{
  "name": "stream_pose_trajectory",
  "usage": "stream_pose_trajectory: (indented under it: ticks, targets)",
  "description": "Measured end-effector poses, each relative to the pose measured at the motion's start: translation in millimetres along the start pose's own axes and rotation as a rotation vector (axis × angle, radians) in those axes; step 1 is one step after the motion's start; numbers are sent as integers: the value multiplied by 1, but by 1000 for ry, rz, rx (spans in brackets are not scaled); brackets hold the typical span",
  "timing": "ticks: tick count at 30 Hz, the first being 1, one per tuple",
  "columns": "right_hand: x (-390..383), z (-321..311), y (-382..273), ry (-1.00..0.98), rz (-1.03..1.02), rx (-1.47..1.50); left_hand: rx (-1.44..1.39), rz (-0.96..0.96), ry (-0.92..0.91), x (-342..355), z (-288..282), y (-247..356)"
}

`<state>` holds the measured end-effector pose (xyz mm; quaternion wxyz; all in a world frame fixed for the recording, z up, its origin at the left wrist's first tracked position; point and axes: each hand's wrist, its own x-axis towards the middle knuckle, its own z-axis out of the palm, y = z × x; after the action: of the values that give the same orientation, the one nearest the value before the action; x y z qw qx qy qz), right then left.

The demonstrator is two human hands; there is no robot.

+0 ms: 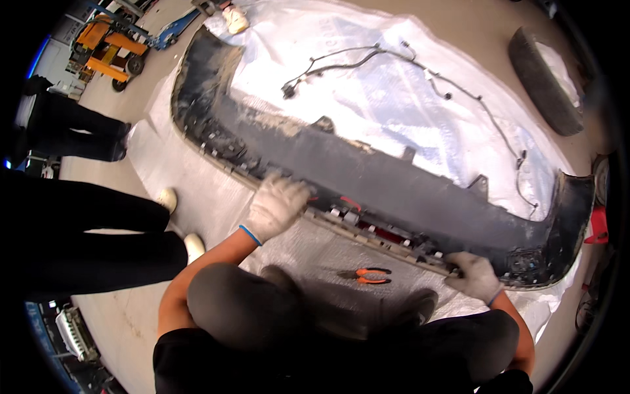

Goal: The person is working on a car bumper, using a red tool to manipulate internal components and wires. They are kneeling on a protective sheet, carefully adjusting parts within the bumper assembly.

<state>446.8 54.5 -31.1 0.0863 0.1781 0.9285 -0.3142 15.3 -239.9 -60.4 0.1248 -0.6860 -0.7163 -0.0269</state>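
A dark car bumper (387, 174) lies with its hollow inner side up, its long near edge toward me. My left hand (277, 205), in a whitish work glove with a blue cuff, has its fingers bent over that edge left of the middle. My right hand (476, 277), gloved as well, grips the same edge near the right end. Between the hands a strip of red and white fittings (377, 230) runs along the bumper. Orange-handled pliers (367, 275) lie before my knees. Beyond the bumper a black wiring harness (394, 58) is spread out.
White plastic sheeting (367, 131) covers the floor under the bumper. A tyre (545, 82) lies at the far right. Two people in dark trousers (98, 236) stand at the left. An orange wheeled machine (108, 52) is at the far left.
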Motion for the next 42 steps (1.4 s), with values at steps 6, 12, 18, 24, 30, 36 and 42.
stream_pose_trajectory:
  ticks: [6, 12, 18, 24, 30, 36, 42]
  targets:
    - [-70, -8, 44, 910, 504, 361, -327, -1087, 22, -116, -7, -34]
    - [0, 23, -51, 552, 162, 193, -348, -929, -407, -161, 89, -18]
    - [86, 44, -124, 190, -94, 27, -339, -839, -464, -143, 111, -13]
    - [111, 52, -138, 111, -91, -46, -423, -772, -698, -196, 86, -5]
    - [-6, -58, -169, 171, 338, -119, -847, -972, -1201, -108, -23, -54]
    - [-110, 98, -89, 771, 707, 196, -943, -772, -410, 67, -142, -98]
    - [-235, 234, -31, 652, 1232, 326, -768, -511, -473, 162, -79, -6]
